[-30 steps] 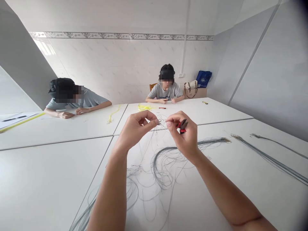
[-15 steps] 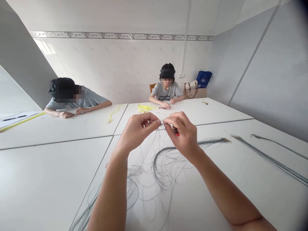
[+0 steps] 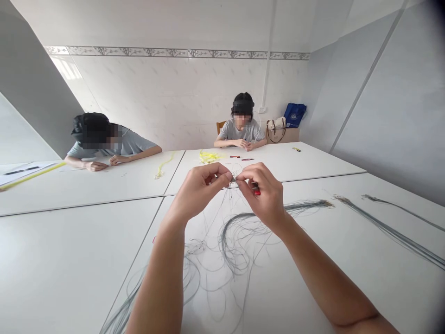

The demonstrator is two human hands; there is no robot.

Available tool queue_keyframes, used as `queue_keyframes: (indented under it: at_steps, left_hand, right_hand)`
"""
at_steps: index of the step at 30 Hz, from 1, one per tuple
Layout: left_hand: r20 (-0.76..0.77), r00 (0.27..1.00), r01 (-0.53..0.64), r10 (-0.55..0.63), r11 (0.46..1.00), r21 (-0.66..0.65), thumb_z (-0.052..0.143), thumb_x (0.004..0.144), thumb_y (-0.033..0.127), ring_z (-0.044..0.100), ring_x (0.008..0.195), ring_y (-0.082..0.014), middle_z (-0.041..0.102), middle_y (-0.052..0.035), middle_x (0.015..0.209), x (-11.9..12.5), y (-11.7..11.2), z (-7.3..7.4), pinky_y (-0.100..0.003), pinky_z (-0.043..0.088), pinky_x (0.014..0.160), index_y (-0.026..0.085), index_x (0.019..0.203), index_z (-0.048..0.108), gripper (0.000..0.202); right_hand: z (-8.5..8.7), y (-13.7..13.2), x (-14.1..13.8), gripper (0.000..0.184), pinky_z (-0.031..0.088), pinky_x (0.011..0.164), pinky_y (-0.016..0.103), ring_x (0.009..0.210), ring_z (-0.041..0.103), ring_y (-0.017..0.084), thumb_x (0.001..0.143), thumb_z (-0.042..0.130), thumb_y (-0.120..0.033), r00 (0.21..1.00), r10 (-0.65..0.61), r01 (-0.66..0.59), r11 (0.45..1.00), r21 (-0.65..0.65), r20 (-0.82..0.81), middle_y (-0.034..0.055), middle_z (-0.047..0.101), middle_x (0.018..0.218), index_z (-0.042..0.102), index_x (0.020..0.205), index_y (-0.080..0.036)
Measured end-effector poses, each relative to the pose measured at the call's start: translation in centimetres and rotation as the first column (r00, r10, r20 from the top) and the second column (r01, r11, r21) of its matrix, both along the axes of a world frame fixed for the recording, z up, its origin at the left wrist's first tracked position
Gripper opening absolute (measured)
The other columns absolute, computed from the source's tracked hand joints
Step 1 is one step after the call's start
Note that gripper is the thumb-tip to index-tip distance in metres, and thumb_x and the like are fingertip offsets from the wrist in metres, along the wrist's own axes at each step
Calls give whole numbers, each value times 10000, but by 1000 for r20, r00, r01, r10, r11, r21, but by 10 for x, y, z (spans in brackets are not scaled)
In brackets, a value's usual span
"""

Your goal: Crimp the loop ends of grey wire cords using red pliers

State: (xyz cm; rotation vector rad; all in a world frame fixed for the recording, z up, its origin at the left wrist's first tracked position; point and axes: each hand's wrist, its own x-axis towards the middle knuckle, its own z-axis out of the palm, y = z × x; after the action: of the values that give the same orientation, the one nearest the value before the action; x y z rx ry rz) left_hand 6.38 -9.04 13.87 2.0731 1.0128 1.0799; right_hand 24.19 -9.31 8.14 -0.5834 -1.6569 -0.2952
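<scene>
My left hand [image 3: 200, 190] and my right hand [image 3: 266, 195] are raised together above the white table [image 3: 69, 260], fingertips almost touching. Both pinch a thin grey wire [image 3: 235, 180] between thumb and forefinger. My right hand also keeps a small red-handled tool [image 3: 256, 190] tucked under its fingers; only its red tip shows. Loose strands hang from my fingers down to a tangle of grey wire [image 3: 236, 241] lying on the table below.
Straight grey wire bundles [image 3: 382, 227] lie at the right. Two other people sit at the far side, one leaning on the table at the left [image 3: 104, 144], one at the middle [image 3: 241, 130]. Yellow strands [image 3: 208, 156], small tools and bags [image 3: 285, 123] lie beyond.
My right hand has closed in on my left until the fingertips meet at the wire. The red-handled tool, showing plainly before, is now mostly hidden under my fingers.
</scene>
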Motion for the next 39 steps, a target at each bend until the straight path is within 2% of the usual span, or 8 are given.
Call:
queue_keyframes:
  at_steps: [5, 9, 15, 18, 22, 28, 34, 39]
  left_hand:
    - [26, 998, 50, -49, 998, -26, 618, 918, 355, 318, 549, -79, 458, 33, 617, 1, -1, 1, -223, 256, 491, 172, 781, 664, 233]
    - [-33, 999, -16, 16, 1000, 10, 609, 922, 350, 316, 540, -81, 463, 37, 609, 1, -1, -2, -220, 247, 479, 185, 781, 665, 224]
    - [-75, 996, -39, 42, 998, 46, 580, 939, 334, 282, 530, -76, 434, 47, 609, 0, -1, -2, -218, 231, 473, 191, 758, 622, 235]
    - [-7, 1000, -10, 10, 1000, 26, 577, 938, 306, 309, 543, -78, 447, 39, 634, 0, -1, -1, -217, 246, 481, 188, 753, 585, 219]
    - [240, 970, 16, -17, 1000, 9, 569, 959, 323, 348, 529, -73, 509, 25, 655, -4, 3, 0, -206, 265, 475, 190, 787, 553, 218]
    - [587, 800, -175, 127, 984, 25, 643, 919, 325, 347, 501, -75, 474, 35, 606, -23, 22, -1, -189, 223, 418, 196, 809, 567, 186]
    - [545, 780, -361, 307, 933, -9, 678, 872, 305, 400, 501, -72, 510, 31, 593, -45, 45, -9, -186, 269, 426, 195, 791, 609, 153]
    - [485, 788, -430, 379, 903, -7, 645, 850, 296, 408, 479, -72, 531, 39, 566, -57, 65, -21, -191, 291, 437, 195, 797, 600, 123]
  right_hand:
    - [3, -2, -1, 157, 429, 557, 238, 711, 576, 110, 936, 575, -68, 1000, 1, -1, 1000, -2, -15, 14, 625, 878, 586, 915, -223]
    - [5, -4, -3, 101, 425, 561, 247, 687, 540, 105, 940, 602, -137, 982, 129, -146, 982, -117, -141, 5, 616, 865, 599, 888, -223]
    - [5, -5, -1, 98, 463, 618, 275, 692, 532, 107, 924, 668, -260, 878, 311, -430, 847, -313, -363, 1, 597, 883, 615, 857, -214]
    - [6, -7, 2, 125, 466, 594, 269, 634, 507, 88, 920, 686, -307, 836, 324, -491, 804, -337, -443, -10, 605, 881, 618, 871, -215]
    - [9, -6, 7, 149, 427, 540, 253, 559, 471, 65, 922, 690, -323, 828, 245, -464, 805, -371, -505, -10, 645, 862, 615, 869, -207]
    - [20, 3, 25, 166, 460, 543, 245, 479, 428, 46, 894, 701, -281, 591, 270, -592, 785, -181, -760, -33, 664, 801, 549, 869, -220]
    - [29, 8, 54, 224, 537, 612, 259, 472, 400, 39, 850, 734, -290, 440, 229, -521, 853, -39, -868, -56, 620, 796, 521, 881, -230]
    - [44, -6, 80, 177, 517, 572, 251, 463, 373, 52, 882, 541, -89, 260, 292, -297, 931, 211, -920, -31, 658, 819, 512, 776, -227]
